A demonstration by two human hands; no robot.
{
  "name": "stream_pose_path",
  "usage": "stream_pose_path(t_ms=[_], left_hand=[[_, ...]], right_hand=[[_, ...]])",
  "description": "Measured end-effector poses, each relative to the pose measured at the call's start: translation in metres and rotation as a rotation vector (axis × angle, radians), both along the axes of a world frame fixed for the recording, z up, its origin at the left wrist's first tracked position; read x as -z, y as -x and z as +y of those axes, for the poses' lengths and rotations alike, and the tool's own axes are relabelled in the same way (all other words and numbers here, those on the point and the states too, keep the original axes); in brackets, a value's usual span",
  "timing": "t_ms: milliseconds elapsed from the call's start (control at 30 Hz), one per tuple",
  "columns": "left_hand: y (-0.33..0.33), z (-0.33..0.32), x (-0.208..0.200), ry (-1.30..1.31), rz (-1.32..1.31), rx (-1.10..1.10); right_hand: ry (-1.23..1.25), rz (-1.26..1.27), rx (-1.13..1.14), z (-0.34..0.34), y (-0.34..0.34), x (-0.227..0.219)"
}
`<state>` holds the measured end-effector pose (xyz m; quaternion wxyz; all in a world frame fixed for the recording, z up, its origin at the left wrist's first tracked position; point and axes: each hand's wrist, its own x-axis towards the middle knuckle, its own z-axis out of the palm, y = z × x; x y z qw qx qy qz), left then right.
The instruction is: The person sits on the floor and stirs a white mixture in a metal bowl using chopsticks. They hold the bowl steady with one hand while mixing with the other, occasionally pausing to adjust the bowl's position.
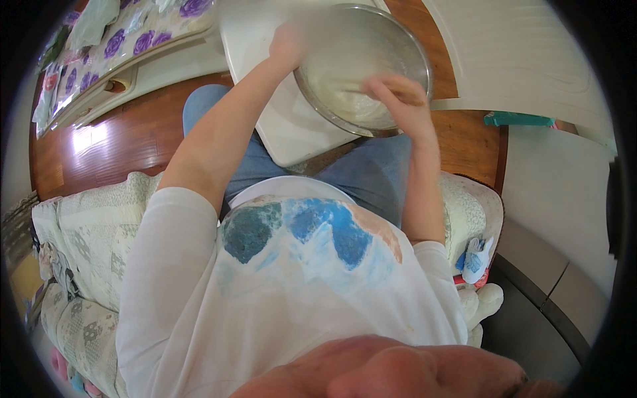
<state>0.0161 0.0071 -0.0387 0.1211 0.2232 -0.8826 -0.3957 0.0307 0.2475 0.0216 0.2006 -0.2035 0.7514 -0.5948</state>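
A wide metal bowl [424, 60] with a pale, whitish mix [358, 106] in it stands on a white tabletop [282, 142] in front of my knees. Over the right side of the bowl, my right hand [403, 98] is closed, pinching what looks like a thin, pale stick that reaches down toward the mix; motion blurs its outline. My left hand [290, 45] is at the bowl's left rim. A hazy grey patch covers its fingers, so I cannot tell whether it grips the rim or holds something above the bowl.
To the left stands a table with a purple-flowered cover [142, 43] and plastic bags on it. I sit on a sofa with a pale patterned cover [99, 225]. Brown wooden floor [126, 132] shows on the left. A white surface [531, 60] borders the bowl's right side.
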Motion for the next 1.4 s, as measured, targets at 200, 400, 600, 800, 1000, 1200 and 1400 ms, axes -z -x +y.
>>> stream_pose_path(t_ms=[200,400,600,800,1000,1200,1400], left_hand=[[-0.002,-0.001,0.0,0.002,0.035,0.027],[0.0,0.001,0.0,0.033,-0.01,0.013],[0.002,-0.001,0.007,0.016,-0.039,-0.034],[0.006,-0.009,0.031,0.019,-0.105,0.074],[0.007,-0.007,0.013,-0.03,-0.167,0.014],[0.0,-0.001,0.002,0.023,-0.06,-0.013],[0.002,-0.003,0.005,-0.011,-0.055,0.01]], right_hand=[[0.022,-0.059,0.292,0.061,-0.002,-0.004],[0.164,0.071,0.537,0.01,0.024,0.023],[0.041,0.043,0.143,-0.023,0.0,0.009],[-0.091,-0.171,0.336,0.053,0.007,-0.02],[0.146,-0.029,0.575,0.018,0.033,0.018],[0.162,-0.089,0.298,-0.026,0.003,0.016],[-0.134,-0.183,0.27,0.043,0.004,-0.031]])
